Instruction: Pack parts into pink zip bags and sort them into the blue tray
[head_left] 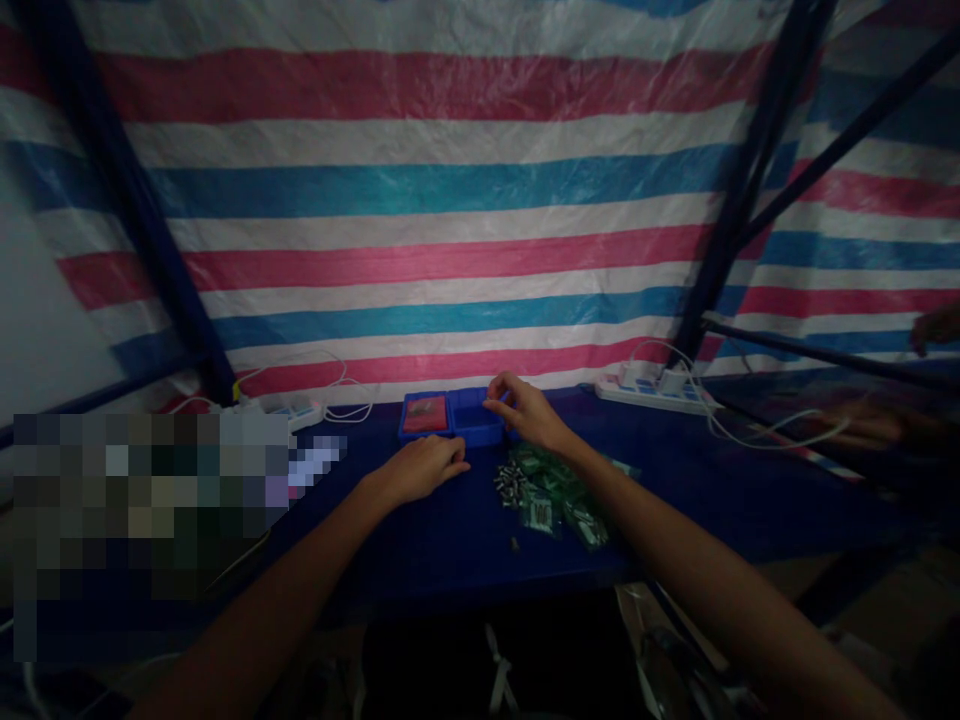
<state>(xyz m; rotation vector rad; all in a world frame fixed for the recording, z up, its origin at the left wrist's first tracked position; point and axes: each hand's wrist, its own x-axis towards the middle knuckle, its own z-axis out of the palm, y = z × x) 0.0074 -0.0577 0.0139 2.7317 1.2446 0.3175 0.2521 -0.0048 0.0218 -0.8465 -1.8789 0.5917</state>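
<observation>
My right hand (526, 410) is over the right compartment of a blue plastic tray (474, 428), its thumb and forefinger brought together in a pinch. Whatever may be between those fingertips is too small and dark to make out. My left hand (424, 466) rests on the blue table in front of the tray, thumb and forefinger slightly apart, with nothing visible between them. In the left compartment lies a red flat piece (426, 414). Below my right wrist are a heap of small black and silver parts (511, 484) and several green-tinted clear packets (541, 512).
A single small part (514, 544) lies near the table's front edge. White power strips with cables stand at the back right (654, 393) and back left (304, 413). Another person's hand (855, 425) is at the far right. Striped sheeting (450, 190) hangs behind the table.
</observation>
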